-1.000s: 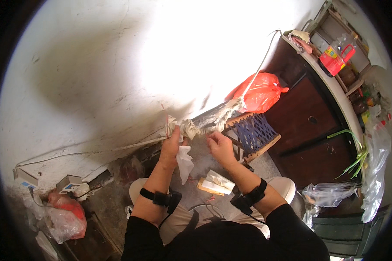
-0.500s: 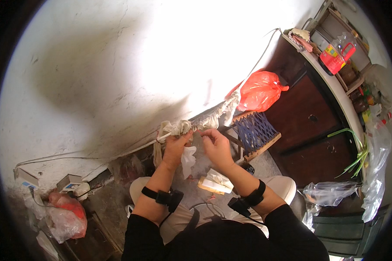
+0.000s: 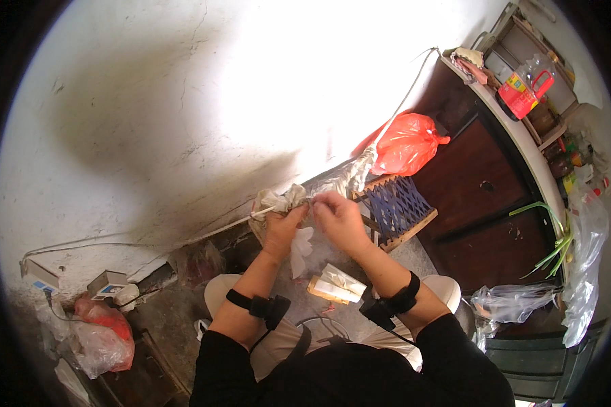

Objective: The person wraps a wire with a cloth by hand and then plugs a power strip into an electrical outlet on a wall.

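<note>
A light cord or rope [image 3: 218, 229] runs along the wall, wrapped in bunched off-white cloth and plastic [image 3: 275, 202]. My left hand [image 3: 283, 227] is closed on this bundle, with a white strip [image 3: 301, 252] hanging below it. My right hand [image 3: 336, 218] is at the bundle just to the right, fingers curled and pinched; what they hold is too small to make out. Farther along, more wrapping [image 3: 361, 166] covers the cord. Below my hands lie folded white paper pieces [image 3: 339, 283] on a tan piece.
A red plastic bag [image 3: 406, 142] sits by the wall, above a folding stool [image 3: 397, 203]. Dark cabinets [image 3: 475, 176] line the right, with a red-labelled jug [image 3: 519, 93], green stalks [image 3: 557, 251] and clear bags [image 3: 577, 278]. Boxes [image 3: 108, 285] and bags [image 3: 105, 339] are at lower left.
My right hand has moved up and in toward my left hand. My left hand has moved to the right along the bundle, and the hanging white strip has shifted with it.
</note>
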The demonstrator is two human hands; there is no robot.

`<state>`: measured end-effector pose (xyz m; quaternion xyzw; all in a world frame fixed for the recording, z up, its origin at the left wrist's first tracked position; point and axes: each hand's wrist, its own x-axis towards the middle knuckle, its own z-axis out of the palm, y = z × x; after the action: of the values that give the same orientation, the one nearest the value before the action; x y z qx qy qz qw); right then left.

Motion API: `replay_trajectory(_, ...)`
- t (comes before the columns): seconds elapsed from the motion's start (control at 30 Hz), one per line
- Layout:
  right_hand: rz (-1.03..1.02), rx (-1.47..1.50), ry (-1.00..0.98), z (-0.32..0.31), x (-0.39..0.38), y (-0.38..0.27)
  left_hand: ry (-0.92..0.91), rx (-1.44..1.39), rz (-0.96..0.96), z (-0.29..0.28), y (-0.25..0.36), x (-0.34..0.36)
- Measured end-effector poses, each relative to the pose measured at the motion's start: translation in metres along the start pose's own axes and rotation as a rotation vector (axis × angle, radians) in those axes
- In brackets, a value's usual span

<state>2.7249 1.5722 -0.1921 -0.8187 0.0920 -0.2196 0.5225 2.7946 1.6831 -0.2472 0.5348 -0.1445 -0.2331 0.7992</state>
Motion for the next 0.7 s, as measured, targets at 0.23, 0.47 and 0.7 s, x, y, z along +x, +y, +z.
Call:
replay_trajectory(0.23, 0.229, 0.419, 0.219, -0.010, -0.010, 0.014, 0.082, -0.190, -0.157, 0.000, 0.009, -0.001)
replay_trajectory(0.47, 0.004, -0.010, 0.193, 0.012, -0.008, 0.010, 0.014, -0.204, -0.159, -0.003, 0.011, -0.002)
replay_trajectory(0.7, -0.117, -0.186, 0.176, 0.013, -0.005, -0.001, 0.025, -0.254, -0.185, -0.001, 0.013, -0.002)
